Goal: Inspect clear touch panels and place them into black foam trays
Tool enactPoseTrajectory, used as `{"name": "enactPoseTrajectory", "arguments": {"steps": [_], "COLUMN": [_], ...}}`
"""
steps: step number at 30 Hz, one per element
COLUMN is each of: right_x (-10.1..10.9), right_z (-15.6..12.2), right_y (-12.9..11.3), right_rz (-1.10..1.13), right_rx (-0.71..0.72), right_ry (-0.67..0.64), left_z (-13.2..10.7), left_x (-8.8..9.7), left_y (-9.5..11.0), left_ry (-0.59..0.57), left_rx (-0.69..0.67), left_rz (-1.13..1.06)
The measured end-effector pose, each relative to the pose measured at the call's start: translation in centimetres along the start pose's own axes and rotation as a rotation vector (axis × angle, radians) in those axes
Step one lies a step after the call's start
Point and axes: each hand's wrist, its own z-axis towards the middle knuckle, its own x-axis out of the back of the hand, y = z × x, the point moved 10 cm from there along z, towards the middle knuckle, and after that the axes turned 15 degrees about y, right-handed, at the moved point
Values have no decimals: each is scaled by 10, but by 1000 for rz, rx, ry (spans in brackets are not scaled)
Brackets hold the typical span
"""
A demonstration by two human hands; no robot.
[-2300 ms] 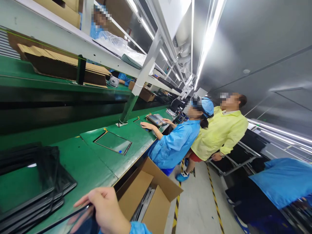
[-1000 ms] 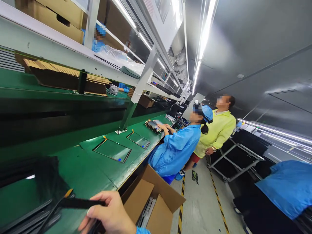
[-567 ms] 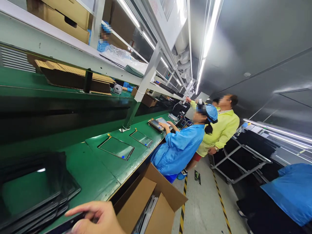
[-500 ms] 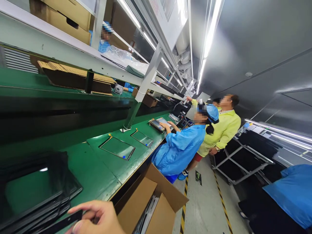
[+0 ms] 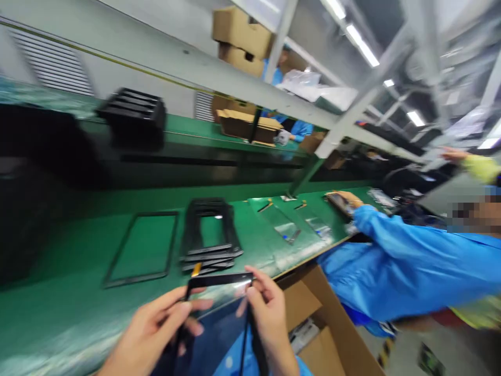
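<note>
My left hand [image 5: 160, 324] and my right hand [image 5: 270, 313] hold a clear touch-screen panel [image 5: 221, 279] with a black border, one at each side near its top edge. Fingers show through the glass. An orange flex tab [image 5: 196, 269] sticks up at its top left corner. Just beyond it lies a stack of black-bordered panels [image 5: 190, 230] on the green bench. To the left of the stack, a single black-bordered panel [image 5: 172, 245] lies flat. The lower part of the held panel runs out of view.
An open cardboard box [image 5: 336, 334] with flat items inside stands at the bench's right edge. Two clear panels [image 5: 282, 224] [image 5: 317, 224] lie on the green bench [image 5: 58, 308]. A co-worker in a blue sleeve [image 5: 410, 245] sits to the right. A dark rack [image 5: 135, 115] stands behind.
My view has swung left and down toward the bench. Before, only one of my hands showed, pinching a black panel edge; now both hands hold a panel in front of me.
</note>
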Motion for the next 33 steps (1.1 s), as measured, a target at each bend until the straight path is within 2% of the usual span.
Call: {"name": "enactPoseTrajectory", "arguments": {"steps": [5,9,14,21,24,28,33], "right_x": [2,5,1,3,5,-1,-3], "right_z": [-5,-11,-14,-22,-24,-23,-22], "right_y": [2,0,-9,-19,-21,-16,-11], "right_rz": [-52,-62,-85,-136,-139,-143,-139], "right_rx": [2,0,38,41,46,18,-12], "right_ry": [-55,-29,-30,3,20,-68,-94], "left_z": [-8,-12,-14,-10,-7,-6,-7], "left_x": [2,-3,1,5,6,4,4], "left_y": [13,19,25,53,53,47,46], "left_ry": [-1,-40,-73,-11,8,-2,-2], "left_rx": [21,25,-4,-109,-87,-66,-53], "left_rz": [-52,-66,-51,86,98,64,43]}}
